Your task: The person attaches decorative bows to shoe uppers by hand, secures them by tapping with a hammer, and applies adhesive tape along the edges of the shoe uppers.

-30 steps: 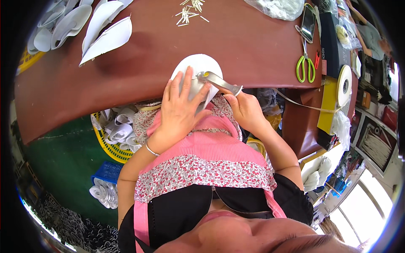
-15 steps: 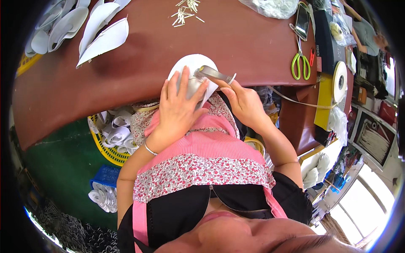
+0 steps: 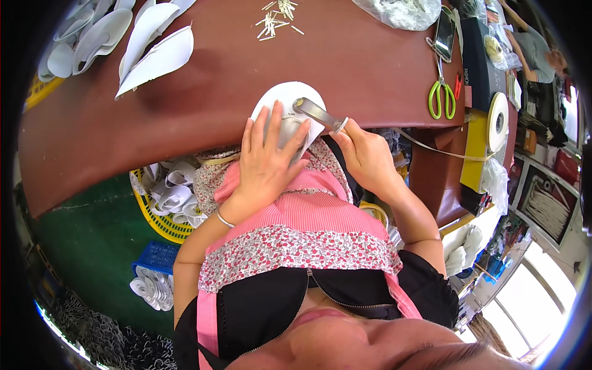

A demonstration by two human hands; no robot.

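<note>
Near the front edge of the table, a white sole-shaped piece (image 3: 285, 92) lies partly over my lap. My left hand (image 3: 268, 151) is laid flat on it, fingers spread, and nothing is gripped. In my right hand (image 3: 370, 157) is a metal cobbler's hammer (image 3: 320, 114). Its curved, rounded end is over the white piece, just right of my left fingers; its flared round face is beside my right thumb. The handle is hidden by my hand. Whether the metal touches the piece, I cannot tell.
Small pale sticks (image 3: 274, 24) lie on the brown table (image 3: 203, 92). White curved pieces (image 3: 157, 58) are stacked at the far left. Green-handled scissors (image 3: 441, 102), a phone (image 3: 444, 34) and a tape roll (image 3: 497, 122) are at right. A yellow basket (image 3: 157, 222) stands below left.
The hammer's curved end has shifted slightly right and turned a little over the white piece. My right hand has moved slightly right and down; my left hand stays flat on the piece.
</note>
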